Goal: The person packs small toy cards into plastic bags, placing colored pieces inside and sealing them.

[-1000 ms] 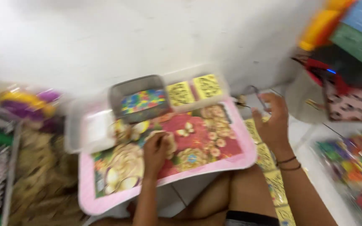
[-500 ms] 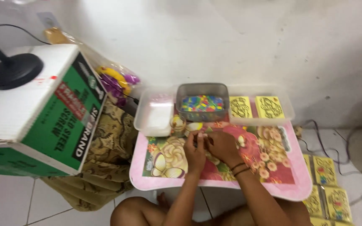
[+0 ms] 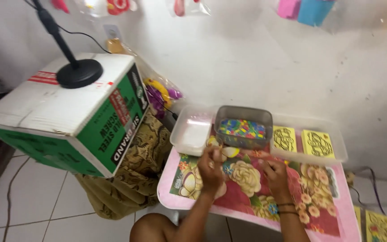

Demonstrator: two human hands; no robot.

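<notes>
White tiled floor and a scuffed white wall frame a low pink plastic table with a printed flower-and-butterfly top [image 3: 319, 210], across which the person works from a seated position.

Left hand [image 3: 211, 168] rests on the table top just in front of the grey rectangular tub of mixed coloured beads [image 3: 243, 127], fingers curled around something small and pale; what it is cannot be told, and the grasp looks closed but light. Right hand [image 3: 275, 174] lies on the table top to the right of that tub and nearer the person, fingers bent downward onto the surface; whether it pinches anything cannot be told.

The tub sits at the table's far edge, within short reach of both hands, which appears to be why it is placed centrally. Touching its left side is a clear empty-looking plastic tray [image 3: 191, 132]. To its right, a second clear tray holds two yellow square cards with black scrollwork [image 3: 302, 142], laid flat side by side. A small clear glass [image 3: 213, 142] stands just in front of the tub's left corner.

Well left of the tub stands a green-and-white cardboard carton [image 3: 63, 116], bearing a black round stand base [image 3: 79, 73]. Patterned brown cloth [image 3: 135, 175] is bunched between carton and table.
</notes>
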